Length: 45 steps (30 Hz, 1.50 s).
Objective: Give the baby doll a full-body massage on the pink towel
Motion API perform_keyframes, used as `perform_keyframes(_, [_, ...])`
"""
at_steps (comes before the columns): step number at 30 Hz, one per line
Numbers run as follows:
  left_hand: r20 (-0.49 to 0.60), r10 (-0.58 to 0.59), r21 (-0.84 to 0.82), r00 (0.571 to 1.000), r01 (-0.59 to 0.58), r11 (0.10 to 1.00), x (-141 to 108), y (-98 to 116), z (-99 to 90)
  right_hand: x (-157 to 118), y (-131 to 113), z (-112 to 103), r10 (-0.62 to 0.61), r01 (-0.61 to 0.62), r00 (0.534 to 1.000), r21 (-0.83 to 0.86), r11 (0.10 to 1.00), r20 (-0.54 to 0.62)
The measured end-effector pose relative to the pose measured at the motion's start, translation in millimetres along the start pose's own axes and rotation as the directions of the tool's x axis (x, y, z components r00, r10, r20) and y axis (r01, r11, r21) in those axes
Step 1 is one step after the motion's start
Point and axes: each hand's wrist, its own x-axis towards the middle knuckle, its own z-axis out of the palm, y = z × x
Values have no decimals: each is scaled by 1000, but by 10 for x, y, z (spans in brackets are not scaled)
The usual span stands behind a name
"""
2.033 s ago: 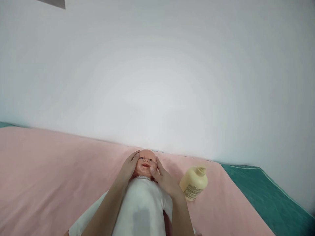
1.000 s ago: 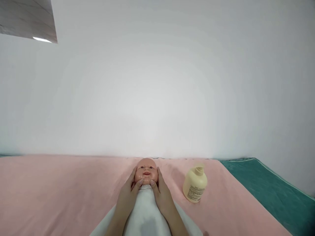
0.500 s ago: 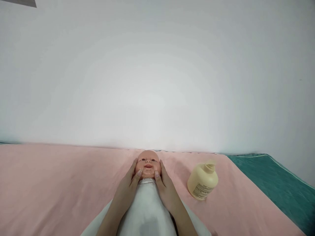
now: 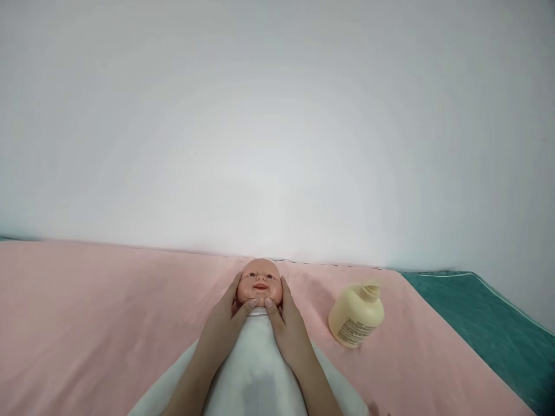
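Note:
A baby doll lies face up in the lower middle, its bald head toward the wall. White cloth with a grey patch covers its body. My left hand cups the left side of the head, its thumb on the chin. On the other side, my right hand cups the cheek, with its thumb also at the chin. Both hands' fingers reach up beside the head, and their tips are partly hidden. A pale yellow pump bottle stands to the right of my right hand.
Pink cloth spreads under the doll and bottle. Green fabric shows at the right, beyond the pink edge. A plain white wall rises directly behind the doll's head.
Both thumbs have moved inward and closer together at the doll's chin. The view has shifted slightly, and the doll and bottle appear a little higher.

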Motion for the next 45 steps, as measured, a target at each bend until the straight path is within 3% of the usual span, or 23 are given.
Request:
perform_keyframes(11, [-19,-6,26,1000,6,1000,-25,24,0,40,71,-9,19,-19,1000,56,998,6])
perform_keyframes(20, [-43,-2,-8,999,2,1000,-4,6,0,5,-33,-1,52,-52,999,60,997,-10])
perform_keyframes(29, [15,-1,-121,1000,3,993,46,-74,26,-20,-49,15,27,-26,999,70,997,-21])
perform_keyframes(45, [-30,-6,3,1000,6,1000,-41,51,-4,6,-11,7,26,-24,999,55,998,-29])
